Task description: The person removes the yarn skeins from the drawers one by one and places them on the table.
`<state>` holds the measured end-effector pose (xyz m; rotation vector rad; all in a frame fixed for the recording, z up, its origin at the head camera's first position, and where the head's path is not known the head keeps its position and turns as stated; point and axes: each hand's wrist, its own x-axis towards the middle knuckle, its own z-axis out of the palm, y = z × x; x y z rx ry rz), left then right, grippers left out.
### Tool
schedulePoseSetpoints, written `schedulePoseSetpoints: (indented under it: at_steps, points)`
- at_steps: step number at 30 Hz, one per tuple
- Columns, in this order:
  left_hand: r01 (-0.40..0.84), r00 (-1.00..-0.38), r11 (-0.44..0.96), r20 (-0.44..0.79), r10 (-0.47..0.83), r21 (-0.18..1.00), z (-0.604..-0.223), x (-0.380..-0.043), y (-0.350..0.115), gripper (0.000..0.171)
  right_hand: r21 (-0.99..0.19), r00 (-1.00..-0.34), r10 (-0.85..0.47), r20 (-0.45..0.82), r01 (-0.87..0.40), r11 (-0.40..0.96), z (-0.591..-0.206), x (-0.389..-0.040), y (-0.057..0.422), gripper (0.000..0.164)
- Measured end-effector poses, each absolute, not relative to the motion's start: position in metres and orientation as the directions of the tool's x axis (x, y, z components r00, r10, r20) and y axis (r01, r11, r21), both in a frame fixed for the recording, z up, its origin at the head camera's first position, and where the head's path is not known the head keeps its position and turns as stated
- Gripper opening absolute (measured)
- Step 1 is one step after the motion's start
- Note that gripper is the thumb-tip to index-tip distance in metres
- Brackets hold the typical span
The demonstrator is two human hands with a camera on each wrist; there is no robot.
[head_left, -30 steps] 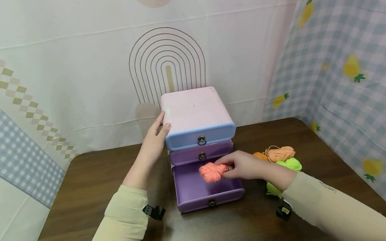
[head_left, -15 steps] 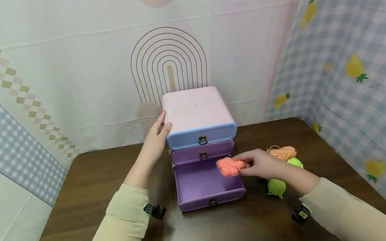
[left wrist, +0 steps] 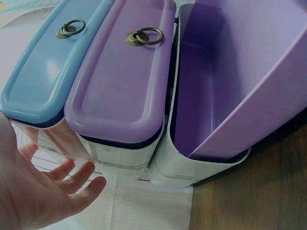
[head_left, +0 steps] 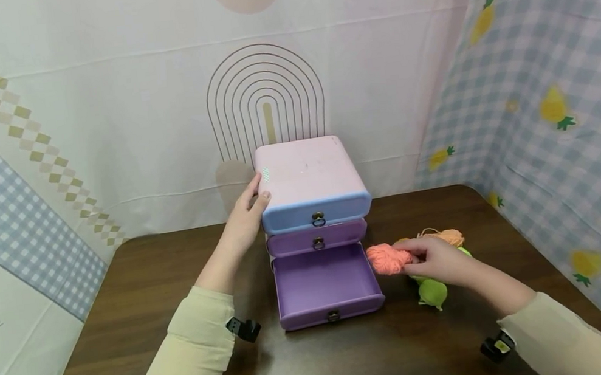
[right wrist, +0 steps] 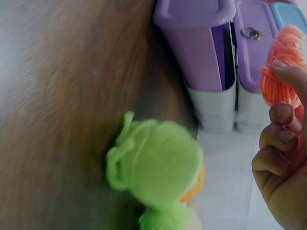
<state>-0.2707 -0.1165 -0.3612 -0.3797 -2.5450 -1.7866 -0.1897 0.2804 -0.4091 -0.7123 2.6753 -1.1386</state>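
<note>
A three-tier drawer unit stands mid-table, with a pink top and a blue top drawer. Its bottom purple drawer is pulled out, and its bare floor shows. My left hand rests against the unit's upper left side, fingers relaxed. In the left wrist view the fingers of that hand are spread and hold nothing. My right hand pinches a coral yarn skein just right of the open drawer. The right wrist view shows the thumb on the coral yarn.
Green yarn balls and a peach yarn skein lie on the brown table at the right, partly behind my right hand. A bit of orange yarn shows behind the green. Cloth backdrops rise behind the table and at both sides.
My right hand has carried the coral yarn skein rightward, from over the bottom drawer to beyond its right edge. The left hand stays against the unit.
</note>
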Motion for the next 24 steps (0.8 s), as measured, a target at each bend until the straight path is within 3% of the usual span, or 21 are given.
schedulePoseSetpoints:
  at_steps: [6,13,24]
  points:
    - [0.182,-0.974,0.325,0.126,0.187,0.928,-0.361,-0.27,-0.115,0.063,-0.722,-0.889,-0.446,0.104,-0.376,0.581,-0.418,-0.181,0.301,0.03]
    - [0.179,-0.976,0.322,0.125,0.18,0.93,-0.363,-0.272,-0.117,0.063,-0.693,-0.92,-0.389,0.055,-0.315,0.648,-0.42,-0.175,0.324,0.034]
    - [0.198,-0.973,0.328,0.144,0.182,0.924,-0.363,-0.272,-0.116,0.063,-0.644,-0.93,-0.359,0.08,-0.323,0.694,-0.426,-0.165,0.351,0.034]
